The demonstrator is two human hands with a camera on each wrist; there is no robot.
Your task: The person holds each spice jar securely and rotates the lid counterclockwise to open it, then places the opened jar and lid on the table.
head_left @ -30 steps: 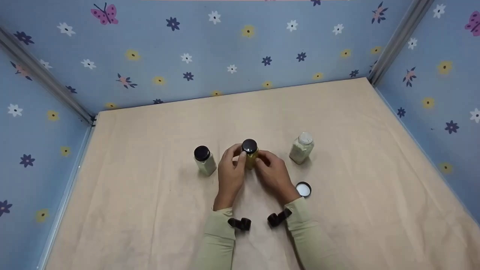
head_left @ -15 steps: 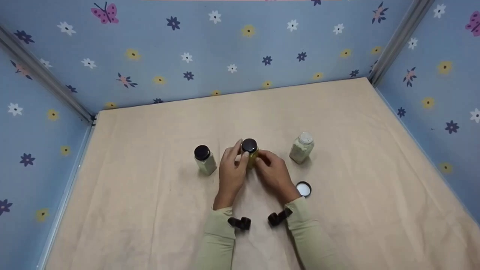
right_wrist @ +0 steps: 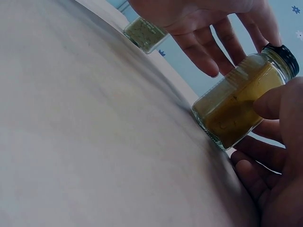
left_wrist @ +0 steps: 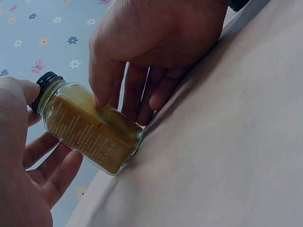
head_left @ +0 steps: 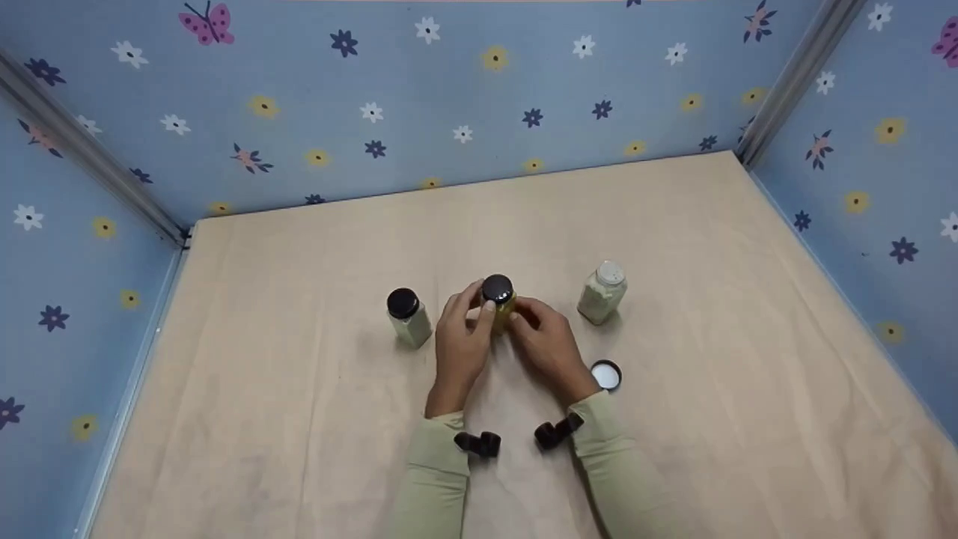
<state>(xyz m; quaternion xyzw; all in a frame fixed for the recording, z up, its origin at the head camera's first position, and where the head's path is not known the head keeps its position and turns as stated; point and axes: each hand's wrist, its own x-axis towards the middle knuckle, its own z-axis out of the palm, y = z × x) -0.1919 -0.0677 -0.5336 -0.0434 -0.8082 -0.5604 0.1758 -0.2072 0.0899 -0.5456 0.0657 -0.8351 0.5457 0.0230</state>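
Observation:
Between the two hands stands a glass spice jar (left_wrist: 90, 132) of yellow-brown powder, its base on the cloth. My left hand (head_left: 460, 340) pinches its black screw lid (head_left: 498, 288) between thumb and forefinger, while the other fingers stay off the glass. Lower down, my right hand (head_left: 550, 344) holds the jar's body from the right, thumb against the near side. In the right wrist view the same thumb presses on the glass (right_wrist: 236, 101). The lid sits on the jar's neck; the frames do not show how tightly.
Left of the hands stands a pale green jar (head_left: 413, 329) with a black lid. To the right is another pale green jar (head_left: 601, 299) with a whitish perforated top. A loose black lid (head_left: 606, 376) lies white side up by the right wrist. Flowered panels (head_left: 449, 90) enclose the table.
The left forefinger and thumb shift slightly about the black lid. The right hand and the jar stay where they were, as do the other jars and the loose lid.

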